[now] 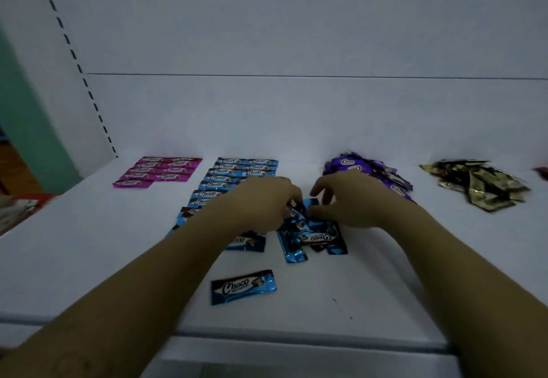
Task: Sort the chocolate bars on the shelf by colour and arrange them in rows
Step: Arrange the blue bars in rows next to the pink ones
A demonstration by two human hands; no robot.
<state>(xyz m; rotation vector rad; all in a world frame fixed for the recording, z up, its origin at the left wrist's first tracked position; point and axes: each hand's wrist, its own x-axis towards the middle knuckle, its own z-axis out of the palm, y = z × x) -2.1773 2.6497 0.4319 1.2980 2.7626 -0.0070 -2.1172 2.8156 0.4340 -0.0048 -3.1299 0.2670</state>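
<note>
Now the left hand (264, 199) pinches a bar (296, 211) atop the blue pile (314, 238) on the shelf (89, 259); the right hand (350, 202) hovers, fingers (318, 189) spread. Blue rows (234, 170) lie leftward, nearer the left hand.

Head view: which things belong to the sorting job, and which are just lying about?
Job: pink rows, blue rows, loose blue bars, purple heap, gold heap.
Lying about: red-and-white packets at far left; red item far right, unclear.
</note>
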